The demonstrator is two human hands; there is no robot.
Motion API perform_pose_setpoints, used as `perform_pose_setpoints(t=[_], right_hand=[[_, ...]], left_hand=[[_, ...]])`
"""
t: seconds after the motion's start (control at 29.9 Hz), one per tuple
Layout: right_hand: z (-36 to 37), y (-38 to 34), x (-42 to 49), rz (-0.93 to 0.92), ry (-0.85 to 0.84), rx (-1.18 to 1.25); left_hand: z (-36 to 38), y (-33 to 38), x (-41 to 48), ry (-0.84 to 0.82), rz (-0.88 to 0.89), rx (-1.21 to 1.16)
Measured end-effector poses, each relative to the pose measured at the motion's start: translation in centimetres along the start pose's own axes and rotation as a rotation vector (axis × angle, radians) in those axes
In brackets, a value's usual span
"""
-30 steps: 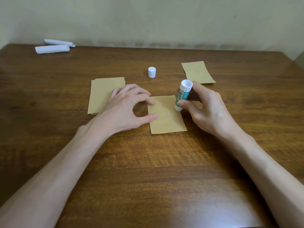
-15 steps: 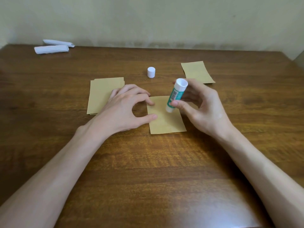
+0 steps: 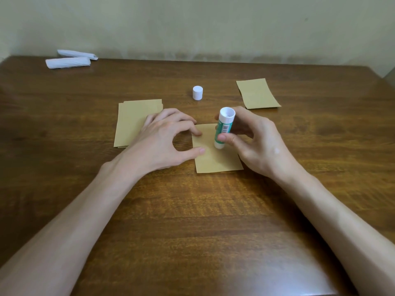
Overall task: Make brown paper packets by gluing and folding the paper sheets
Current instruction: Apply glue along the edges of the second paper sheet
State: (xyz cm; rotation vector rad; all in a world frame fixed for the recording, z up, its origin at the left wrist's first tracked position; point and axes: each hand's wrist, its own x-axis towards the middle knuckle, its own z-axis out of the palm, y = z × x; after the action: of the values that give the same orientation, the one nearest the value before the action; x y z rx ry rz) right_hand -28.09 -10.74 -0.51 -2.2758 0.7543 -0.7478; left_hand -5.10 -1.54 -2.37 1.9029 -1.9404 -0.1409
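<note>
My left hand (image 3: 164, 137) sits arched over the wooden table (image 3: 192, 221), fingers bent and a little spread. The tips of my thumb and index finger press down on the left edge of a single brown paper sheet (image 3: 215, 162). My other fingers reach towards the stack of brown sheets (image 3: 132, 122), which lies just to the left of that sheet; I cannot tell whether they touch it.

My right hand (image 3: 258, 144) pinches a glue stick (image 3: 224, 129) between the thumb in front and the fingers curled behind it. The stick is green and white and stands nearly upright. Its lower end meets the upper middle of the sheet, and its white upper end faces me. The sheet lies flat at the table's centre, between my two hands.

The glue stick's white cap (image 3: 197, 92) stands on the table beyond my hands. A folded brown packet (image 3: 257, 94) lies further back on the right, well apart from the sheet. Two white paper rolls (image 3: 68, 61) rest at the far left corner, near the pale wall (image 3: 203, 24).
</note>
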Motion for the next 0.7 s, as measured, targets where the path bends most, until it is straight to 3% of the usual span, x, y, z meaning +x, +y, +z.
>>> perform_pose_setpoints(t=[0.4, 0.7], right_hand=[[-0.6, -0.5, -0.4, 0.026, 0.067, -0.081], [-1.5, -0.5, -0.5, 0.074, -0.002, -0.101]], left_hand=[[0.1, -0.1, -0.1, 0.012, 0.003, -0.005], [0.0, 0.0, -0.1, 0.005, -0.005, -0.011]])
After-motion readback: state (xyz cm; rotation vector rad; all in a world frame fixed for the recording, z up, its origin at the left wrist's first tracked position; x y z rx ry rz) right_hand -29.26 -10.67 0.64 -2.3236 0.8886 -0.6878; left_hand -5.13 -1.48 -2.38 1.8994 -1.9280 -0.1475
